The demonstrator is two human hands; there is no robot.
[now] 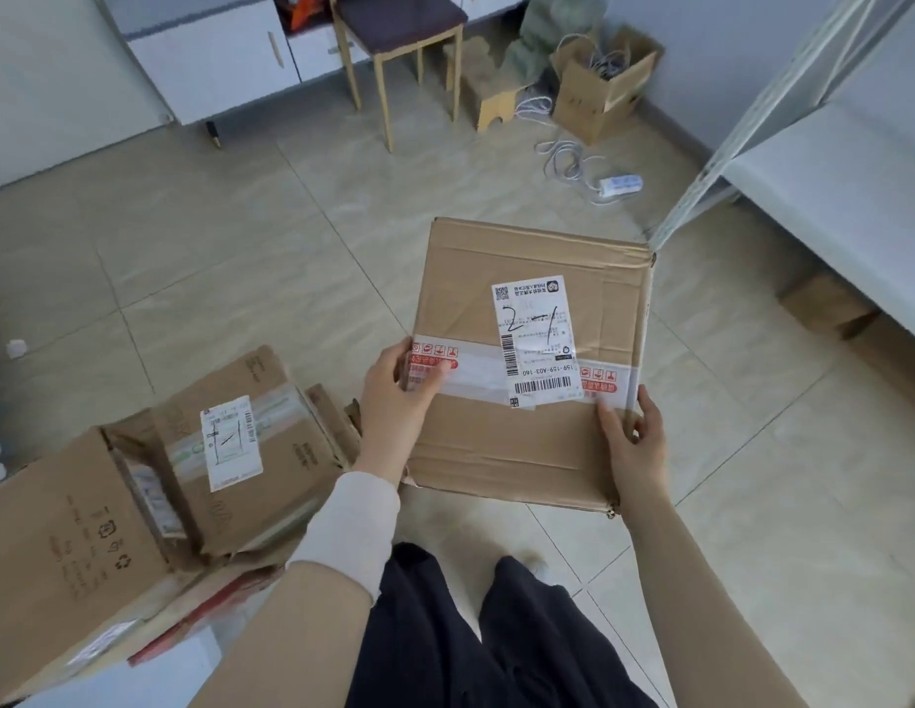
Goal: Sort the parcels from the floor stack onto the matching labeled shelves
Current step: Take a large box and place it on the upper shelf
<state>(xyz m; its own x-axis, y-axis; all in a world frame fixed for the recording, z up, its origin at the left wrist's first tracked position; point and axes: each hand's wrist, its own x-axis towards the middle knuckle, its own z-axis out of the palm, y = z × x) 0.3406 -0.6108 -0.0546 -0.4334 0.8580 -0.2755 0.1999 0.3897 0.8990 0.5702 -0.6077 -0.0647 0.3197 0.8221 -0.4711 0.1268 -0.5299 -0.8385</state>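
Note:
I hold a flat brown cardboard parcel (527, 309) above the tiled floor, in the middle of the view. Its white shipping label (536, 339) carries a handwritten "2-1". My left hand (394, 396) grips the parcel's left edge, thumb on the taped seam. On the right edge near the front corner, my right hand (637, 442) grips the parcel with its thumb on top. At the lower left lies the floor stack (138, 503) of cardboard parcels; one of them (251, 452) bears a white label. A white metal shelf unit (782, 161) stands at the right.
A wooden chair (399, 38) and white cabinets (215, 58) stand at the back. An open cardboard box (598, 89), a small wooden stool (496, 104) and a power strip (619, 185) with its cable lie at the back right. A brown box (823, 304) sits under the shelf.

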